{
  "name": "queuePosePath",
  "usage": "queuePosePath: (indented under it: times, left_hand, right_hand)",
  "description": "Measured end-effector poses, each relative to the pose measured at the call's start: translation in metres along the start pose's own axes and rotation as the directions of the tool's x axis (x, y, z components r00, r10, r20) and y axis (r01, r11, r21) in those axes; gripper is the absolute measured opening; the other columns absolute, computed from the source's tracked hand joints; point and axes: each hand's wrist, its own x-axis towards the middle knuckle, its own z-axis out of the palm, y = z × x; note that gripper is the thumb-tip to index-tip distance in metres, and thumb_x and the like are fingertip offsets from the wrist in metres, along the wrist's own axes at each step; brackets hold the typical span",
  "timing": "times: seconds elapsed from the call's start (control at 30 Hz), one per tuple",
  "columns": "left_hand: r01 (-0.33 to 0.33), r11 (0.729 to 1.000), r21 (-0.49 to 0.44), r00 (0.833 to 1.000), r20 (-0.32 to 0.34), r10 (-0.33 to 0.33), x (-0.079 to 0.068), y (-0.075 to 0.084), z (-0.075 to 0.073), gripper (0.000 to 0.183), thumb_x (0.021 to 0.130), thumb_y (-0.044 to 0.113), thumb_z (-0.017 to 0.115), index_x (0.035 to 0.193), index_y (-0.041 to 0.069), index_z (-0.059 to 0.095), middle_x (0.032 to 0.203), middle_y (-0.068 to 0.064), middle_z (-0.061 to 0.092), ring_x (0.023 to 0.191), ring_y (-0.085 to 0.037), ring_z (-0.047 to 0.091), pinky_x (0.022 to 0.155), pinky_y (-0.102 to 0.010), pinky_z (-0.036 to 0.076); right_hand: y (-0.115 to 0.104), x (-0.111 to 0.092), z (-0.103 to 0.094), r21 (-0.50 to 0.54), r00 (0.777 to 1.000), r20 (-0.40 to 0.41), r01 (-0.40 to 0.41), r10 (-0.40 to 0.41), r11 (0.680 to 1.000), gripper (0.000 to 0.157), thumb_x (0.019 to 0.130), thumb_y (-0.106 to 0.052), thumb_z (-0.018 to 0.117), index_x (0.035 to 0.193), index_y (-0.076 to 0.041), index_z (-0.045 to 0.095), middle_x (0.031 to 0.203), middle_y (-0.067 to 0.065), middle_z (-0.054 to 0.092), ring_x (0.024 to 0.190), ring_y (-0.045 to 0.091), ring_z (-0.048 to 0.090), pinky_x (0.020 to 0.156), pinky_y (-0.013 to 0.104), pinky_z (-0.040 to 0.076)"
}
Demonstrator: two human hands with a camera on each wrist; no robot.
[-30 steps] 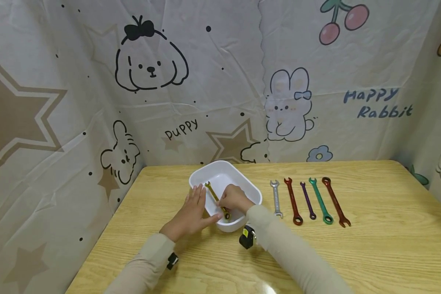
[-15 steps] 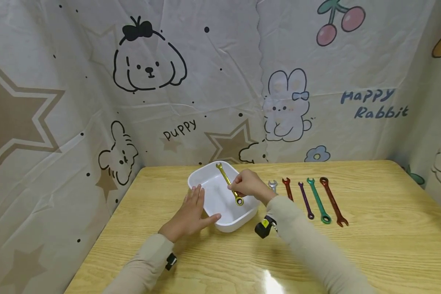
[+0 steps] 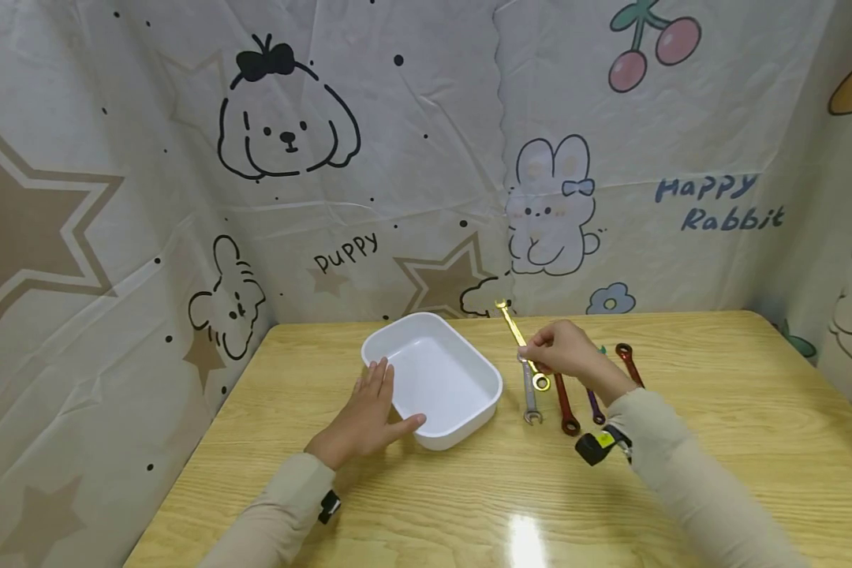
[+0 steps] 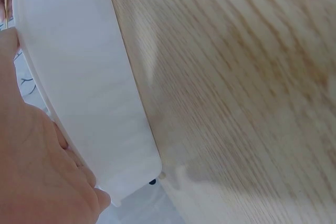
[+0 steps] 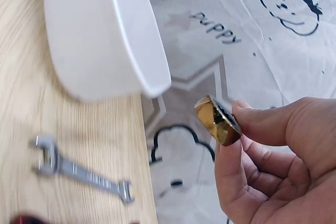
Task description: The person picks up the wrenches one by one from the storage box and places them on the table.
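My right hand [image 3: 564, 351] pinches a gold combination wrench [image 3: 513, 326] between thumb and fingers, raised over the row of wrenches with its open end pointing up and left. In the right wrist view, the wrench's ring end [image 5: 218, 124] faces the camera. Below it lies a silver double open-end wrench [image 3: 529, 398], partly overlapped. My left hand [image 3: 362, 410] rests at the left side of a white plastic bin [image 3: 461, 432], fingers straight on the rim and thumb near the front corner. The left wrist view shows the bin's outer wall [image 4: 84, 77] beside that hand. Inside, the bin holds nothing.
Right of the silver wrench lie a red wrench [image 3: 566, 410], a purple one [image 3: 596, 409], a green one [image 3: 602, 349] mostly behind the right hand, and a dark red one [image 3: 630, 365]. A printed cloth [image 3: 326, 197] hangs behind the wooden table [image 3: 426, 505].
My right hand has lifted the gold wrench out of the bin and carried it right, over the silver wrench. The left hand has stayed at the bin's rim.
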Motion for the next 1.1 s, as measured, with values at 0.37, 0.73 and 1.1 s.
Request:
queuePosePath:
  times: [0.37, 0.73, 1.1]
  left_hand:
    - [0.018, 1.0, -0.009, 1.0, 0.017, -0.017, -0.002, -0.001, -0.001, 0.106, 0.087, 0.073, 0.042, 0.151, -0.006, 0.008, 0.159, -0.022, 0.0, 0.146, -0.036, -0.003, 0.117, -0.051, 0.006]
    - [0.016, 1.0, 0.002, 1.0, 0.009, -0.016, -0.002, 0.0, -0.001, 0.107, 0.087, 0.074, 0.04, 0.151, -0.006, 0.008, 0.159, -0.022, -0.001, 0.146, -0.035, -0.002, 0.117, -0.051, 0.008]
    - [0.011, 1.0, -0.014, 1.0, 0.006, -0.01, -0.001, -0.001, -0.001, 0.108, 0.086, 0.075, 0.041, 0.151, -0.005, 0.009, 0.159, -0.022, 0.0, 0.146, -0.035, -0.003, 0.118, -0.05, 0.007]
  right_hand:
    - [0.061, -0.033, -0.055, -0.025, 0.992, -0.072, -0.103, 0.101, 0.994, 0.034, 0.096, -0.023, 0.059, 0.1, 0.011, 0.061, 0.076, 0.005, 0.059, 0.068, 0.015, 0.054, 0.062, 0.029, 0.052]
    - [0.125, -0.055, -0.088, -0.038, 0.973, -0.103, -0.212, 0.207, 0.977, 0.033, 0.097, -0.022, 0.057, 0.093, 0.01, 0.061, 0.072, 0.002, 0.055, 0.063, 0.013, 0.051, 0.056, 0.027, 0.048]
    - [0.158, -0.057, -0.095, -0.178, 0.967, -0.096, -0.251, 0.237, 0.952, 0.031, 0.095, -0.024, 0.059, 0.077, 0.001, 0.063, 0.056, -0.004, 0.049, 0.055, 0.012, 0.047, 0.054, 0.027, 0.037]
